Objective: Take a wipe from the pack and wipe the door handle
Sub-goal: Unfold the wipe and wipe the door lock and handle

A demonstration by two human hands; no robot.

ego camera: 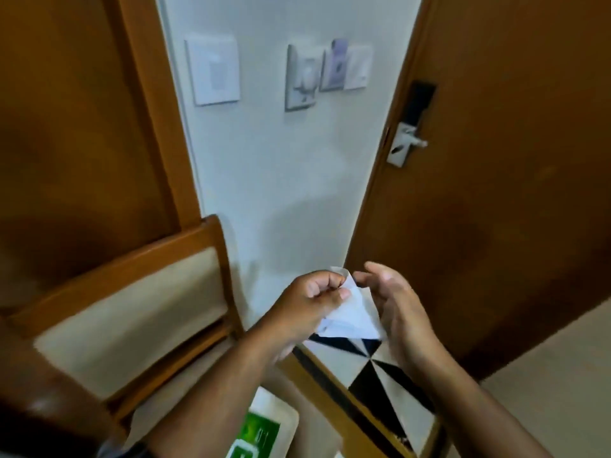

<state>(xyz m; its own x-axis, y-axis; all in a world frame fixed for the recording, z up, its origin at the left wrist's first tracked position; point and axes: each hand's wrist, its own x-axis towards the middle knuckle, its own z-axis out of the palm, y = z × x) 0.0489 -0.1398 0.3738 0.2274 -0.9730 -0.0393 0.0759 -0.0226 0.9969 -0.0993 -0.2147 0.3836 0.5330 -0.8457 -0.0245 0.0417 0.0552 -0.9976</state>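
A white wipe (pixel 350 317) was held between the two hands in front of the white wall (pixel 281 180), low in the view. The left hand (pixel 310 302) was curled, its fingers (pixel 325 285) pinched tight on the upper edge of the wipe; the right hand (pixel 396 302) was cupped beside it, its fingers (pixel 367 279) loosely bent and touching the wipe's top corner, though whether they truly gripped it could not be told through the blur. The sheet hung down in a creased, roughly triangular shape between the palms. The door handle (pixel 415 140) — a silver lever on a metal plate — was seen well apart from the hands, up and to the right on the brown wooden door (pixel 512 160), beneath a dark lock panel (pixel 420 100). The green-and-white pack (pixel 261 434) lay at the bottom edge, below the left forearm, near a wooden chair (pixel 132 292) with a cream cushion. Switch plates (pixel 215 71) were mounted on the wall, and a black-and-white patterned floor (pixel 380 375) was visible under the hands.
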